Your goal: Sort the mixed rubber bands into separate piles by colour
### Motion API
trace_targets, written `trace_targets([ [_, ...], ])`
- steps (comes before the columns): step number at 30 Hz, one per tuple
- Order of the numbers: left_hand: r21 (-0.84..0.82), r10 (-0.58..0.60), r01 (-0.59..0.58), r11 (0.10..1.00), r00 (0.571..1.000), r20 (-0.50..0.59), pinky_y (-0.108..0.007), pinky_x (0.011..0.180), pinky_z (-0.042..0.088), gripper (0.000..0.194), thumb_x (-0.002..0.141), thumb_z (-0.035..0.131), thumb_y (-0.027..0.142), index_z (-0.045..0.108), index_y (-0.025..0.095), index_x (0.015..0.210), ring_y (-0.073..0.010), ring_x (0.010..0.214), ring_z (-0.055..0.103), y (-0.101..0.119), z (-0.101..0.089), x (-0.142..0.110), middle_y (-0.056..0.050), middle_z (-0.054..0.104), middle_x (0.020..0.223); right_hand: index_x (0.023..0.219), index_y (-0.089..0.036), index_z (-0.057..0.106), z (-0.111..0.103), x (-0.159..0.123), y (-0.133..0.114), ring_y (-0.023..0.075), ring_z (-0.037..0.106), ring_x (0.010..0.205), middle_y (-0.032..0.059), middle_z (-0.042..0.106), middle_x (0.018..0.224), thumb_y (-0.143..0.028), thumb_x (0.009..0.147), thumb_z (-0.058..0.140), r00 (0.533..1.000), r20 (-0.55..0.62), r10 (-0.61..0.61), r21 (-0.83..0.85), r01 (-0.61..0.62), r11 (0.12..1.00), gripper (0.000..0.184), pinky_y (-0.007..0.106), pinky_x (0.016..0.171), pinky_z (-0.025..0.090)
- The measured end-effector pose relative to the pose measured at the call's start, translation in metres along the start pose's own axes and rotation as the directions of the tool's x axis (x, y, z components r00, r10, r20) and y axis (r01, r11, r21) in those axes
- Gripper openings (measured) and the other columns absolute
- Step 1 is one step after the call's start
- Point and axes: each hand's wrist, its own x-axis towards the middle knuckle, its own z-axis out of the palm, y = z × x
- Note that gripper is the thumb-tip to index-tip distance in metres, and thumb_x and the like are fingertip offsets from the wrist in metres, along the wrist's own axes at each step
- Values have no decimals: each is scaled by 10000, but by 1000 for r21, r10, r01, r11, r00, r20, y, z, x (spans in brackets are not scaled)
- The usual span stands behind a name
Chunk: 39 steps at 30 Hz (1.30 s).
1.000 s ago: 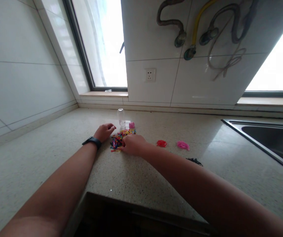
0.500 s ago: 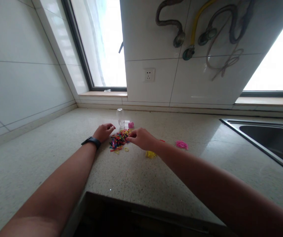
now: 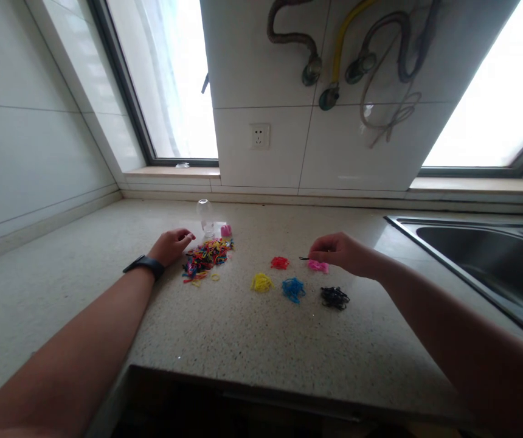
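My right hand [image 3: 329, 250] is pinched nearly closed on a dark band [image 3: 304, 258] above the pink pile [image 3: 318, 266] — while my left hand [image 3: 173, 244], loosely curled with its fingers slightly apart, rests on the table [image 3: 225, 340] just beside the mixed bands [image 3: 207, 258].

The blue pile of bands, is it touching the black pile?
No, bare counter shows between the blue pile and the black pile.

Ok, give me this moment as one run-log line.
left hand: beside mixed pile | right hand: pinching dark band by pink pile | counter: red pile, yellow pile, blue pile, black pile | clear bottle: standing
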Motion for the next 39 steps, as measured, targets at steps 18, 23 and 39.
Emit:
trace_targets([
  [18,70,-8,2,998,996,84,-268,733,453,416,853,445,476,727,195,974,-217,846,674,3,-3,-6,-47,751,941,848,-148,737,-19,-37,32,137,531,682,23,659,744,-479,786,690,935,336,111,-45,-102,994,340,278,679,403],
  [23,79,-7,0,997,996,84,-270,735,453,414,850,441,486,724,206,966,-219,845,672,5,-3,-7,-45,751,928,839,-156,736,-20,-38,33,134,523,679,19,651,740,-494,797,672,942,321,99,-33,-93,995,346,273,664,388],
  [39,46,35,-35,998,999,11,-279,677,442,404,879,453,444,729,166,979,-201,732,644,29,-8,-10,-63,737,841,850,-167,671,-20,-33,58,76,332,474,-46,426,574,-611,791,623,950,70,303,85,-308,948,451,238,441,209],
])
